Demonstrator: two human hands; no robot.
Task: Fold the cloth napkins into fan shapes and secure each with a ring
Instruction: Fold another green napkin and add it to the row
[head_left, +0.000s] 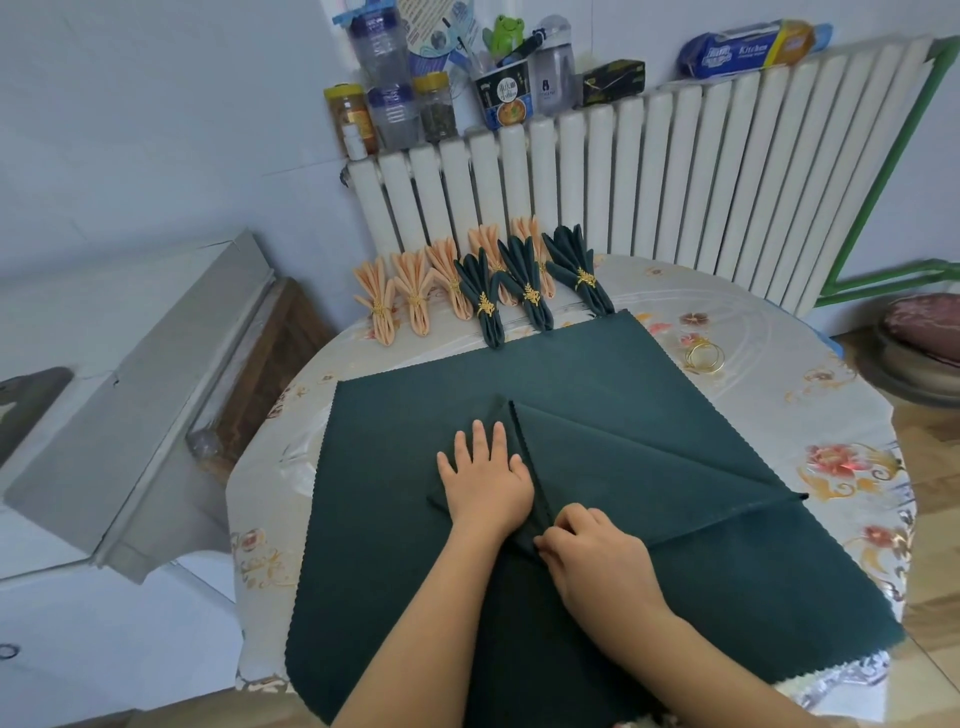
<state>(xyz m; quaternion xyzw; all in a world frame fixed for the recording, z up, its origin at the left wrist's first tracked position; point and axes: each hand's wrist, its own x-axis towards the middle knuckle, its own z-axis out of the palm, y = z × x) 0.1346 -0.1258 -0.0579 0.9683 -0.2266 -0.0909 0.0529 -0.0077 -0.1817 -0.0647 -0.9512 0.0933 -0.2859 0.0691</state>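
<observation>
Left hand (485, 480) presses flat, fingers spread, on the dark green napkin (649, 415) mid-tabletop; right hand (592, 558) pinches its folded edge.

Dark green napkin (597, 384); floral tablecloth (831, 467)

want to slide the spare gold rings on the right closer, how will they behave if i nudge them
The gold rings look like thin bare hoops, so probably light and quick to skid on the glossy table cover. They lie flat, so rolling seems unlikely unless tipped on edge. They overlap, so one nudge may move several together.
</observation>
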